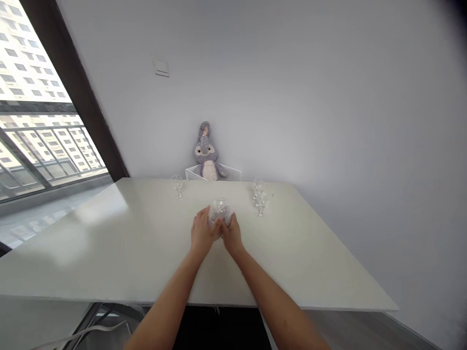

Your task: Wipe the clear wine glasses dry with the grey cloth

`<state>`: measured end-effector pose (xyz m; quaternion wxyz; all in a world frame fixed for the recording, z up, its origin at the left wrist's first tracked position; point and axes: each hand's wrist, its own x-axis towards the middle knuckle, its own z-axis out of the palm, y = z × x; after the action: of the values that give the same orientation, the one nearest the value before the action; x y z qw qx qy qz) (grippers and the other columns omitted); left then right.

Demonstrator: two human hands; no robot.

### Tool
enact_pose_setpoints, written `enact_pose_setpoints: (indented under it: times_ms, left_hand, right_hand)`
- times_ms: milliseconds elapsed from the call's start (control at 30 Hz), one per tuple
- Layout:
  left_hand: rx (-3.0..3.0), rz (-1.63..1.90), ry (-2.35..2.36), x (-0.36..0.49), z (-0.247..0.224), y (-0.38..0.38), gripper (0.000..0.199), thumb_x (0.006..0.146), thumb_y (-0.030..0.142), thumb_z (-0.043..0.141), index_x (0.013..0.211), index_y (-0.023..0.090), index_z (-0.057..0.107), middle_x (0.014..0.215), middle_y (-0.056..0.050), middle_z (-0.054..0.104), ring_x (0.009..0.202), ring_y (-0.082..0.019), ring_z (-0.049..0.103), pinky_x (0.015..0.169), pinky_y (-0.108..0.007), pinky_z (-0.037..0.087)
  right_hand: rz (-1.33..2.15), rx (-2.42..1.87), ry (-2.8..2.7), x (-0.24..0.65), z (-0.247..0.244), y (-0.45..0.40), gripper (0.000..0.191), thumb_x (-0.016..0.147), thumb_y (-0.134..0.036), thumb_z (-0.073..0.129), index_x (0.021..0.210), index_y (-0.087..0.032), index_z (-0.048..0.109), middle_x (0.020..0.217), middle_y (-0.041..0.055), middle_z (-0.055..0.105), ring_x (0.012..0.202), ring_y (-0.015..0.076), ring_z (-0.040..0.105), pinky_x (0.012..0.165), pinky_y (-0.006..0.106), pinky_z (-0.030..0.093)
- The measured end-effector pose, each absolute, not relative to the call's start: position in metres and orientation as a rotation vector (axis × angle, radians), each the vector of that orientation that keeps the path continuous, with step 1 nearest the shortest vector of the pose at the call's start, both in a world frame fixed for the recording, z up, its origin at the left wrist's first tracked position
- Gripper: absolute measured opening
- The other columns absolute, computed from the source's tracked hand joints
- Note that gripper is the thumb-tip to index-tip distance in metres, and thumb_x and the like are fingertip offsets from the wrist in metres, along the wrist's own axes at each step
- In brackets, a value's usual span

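Over the middle of the table, my left hand (203, 230) and my right hand (231, 232) close around a clear stemmed glass (221, 206) from both sides. Its rounded bowl shows above my thumbs, which meet at the front; the stem and foot are mostly hidden behind my fingers. Some whitish, see-through material seems to lie inside or around the bowl, but I cannot make out what it is. To the right of my hands stand a few more clear stemmed glasses (260, 200), close together. Another stemmed glass (178, 185) stands alone toward the back left.
The white table (138, 257) reaches back toward a pale wall. Behind its far edge, a grey plush rabbit (209, 167) sits in a white perforated basket (232, 173). A window with a railing is at the left. A white cable (97, 328) hangs below the near edge.
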<state>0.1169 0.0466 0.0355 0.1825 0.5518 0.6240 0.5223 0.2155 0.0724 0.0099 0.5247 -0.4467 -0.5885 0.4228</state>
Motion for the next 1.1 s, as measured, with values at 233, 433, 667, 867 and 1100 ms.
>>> enact_pose_setpoints:
  times_ms: [233,433,667,867,1100]
  left_hand:
    - [0.764,1.578,1.213,0.104,0.027,0.063,0.044,0.065,0.031,0.067,0.102,0.017,0.046,0.093,-0.007,0.063,0.082,-0.016,0.06,0.075,-0.03,0.045]
    - [0.65,1.687,1.183,0.104,0.023,0.06,0.049,0.064,0.03,0.069,0.104,0.019,0.043,0.097,-0.007,0.06,0.079,-0.014,0.06,0.069,-0.027,0.046]
    - [0.976,1.508,0.783,0.114,0.043,0.034,0.052,0.064,0.024,0.07,0.109,0.022,0.044,0.11,-0.009,0.056,0.105,-0.022,0.053,0.089,-0.036,0.04]
    - [1.079,1.251,0.543,0.09,0.056,0.021,0.066,0.058,0.041,0.071,0.114,0.021,0.044,0.113,-0.014,0.055,0.104,-0.031,0.053,0.09,-0.047,0.039]
    - [1.457,1.833,1.089,0.108,0.055,0.021,0.055,0.064,0.028,0.069,0.111,0.023,0.042,0.12,-0.009,0.048,0.117,-0.024,0.042,0.099,-0.042,0.033]
  right_hand:
    - [0.087,-1.185,-2.223,0.221,-0.008,0.064,0.028,0.086,-0.02,0.036,0.111,-0.012,0.047,0.099,0.0162,0.059,0.088,0.0225,0.056,0.075,0.034,0.041]
    - [0.054,-0.967,-2.339,0.237,-0.005,0.048,0.042,0.085,-0.035,0.042,0.124,-0.019,0.04,0.121,0.0134,0.05,0.11,0.0258,0.043,0.091,0.043,0.03]
    - [1.28,-0.964,-1.968,0.258,0.017,0.069,0.017,0.074,-0.026,0.054,0.086,-0.015,0.057,0.08,0.0036,0.06,0.072,0.0155,0.054,0.065,0.029,0.042]
    - [2.186,-0.585,-1.172,0.264,0.013,0.05,0.027,0.064,-0.036,0.066,0.073,-0.013,0.058,0.058,-0.0004,0.056,0.048,0.0089,0.051,0.05,0.023,0.042]
    - [1.801,-0.712,-1.144,0.235,0.005,0.028,0.052,0.079,-0.059,0.035,0.09,-0.013,0.057,0.074,0.0056,0.061,0.059,0.0144,0.057,0.056,0.032,0.048]
